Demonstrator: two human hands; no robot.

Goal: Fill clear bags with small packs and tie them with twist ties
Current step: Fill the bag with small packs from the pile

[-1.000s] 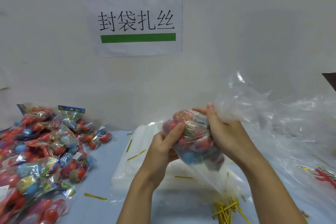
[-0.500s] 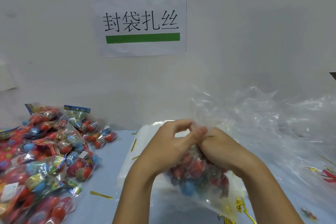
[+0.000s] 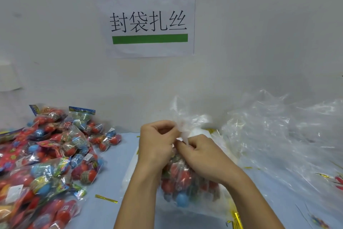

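I see two hands close together in the middle, both busy at the top of one clear bag (image 3: pixel 182 178). The bag is full of small packs with red and blue balls inside, and it sits on the blue table (image 3: pixel 111 178) right under the hands. My left hand (image 3: pixel 157 143) has its fingers curled tight around the gathered neck of the bag, so it is holding the plastic. My right hand (image 3: pixel 203 156) has its fingers bent in too, and they pinch the same neck just beside the left hand. The loose top of the bag sticks up above the fingers like a little crumpled flag. I cannot tell if a tie is already in the fingers, because the plastic and the fingers hide that spot. On the left side of the table there is a big pile of packs (image 3: pixel 46 160), all shiny, with red and blue balls in them. One gold tie (image 3: pixel 106 198) lies flat on the table between that pile and the bag. A bunch of gold ties (image 3: pixel 236 220) lies near the bottom edge, beside my right arm. On the right there is a big heap of clear plastic (image 3: pixel 282 136). On the wall behind hangs a white paper sign (image 3: pixel 148 18) with black letters and green bars.
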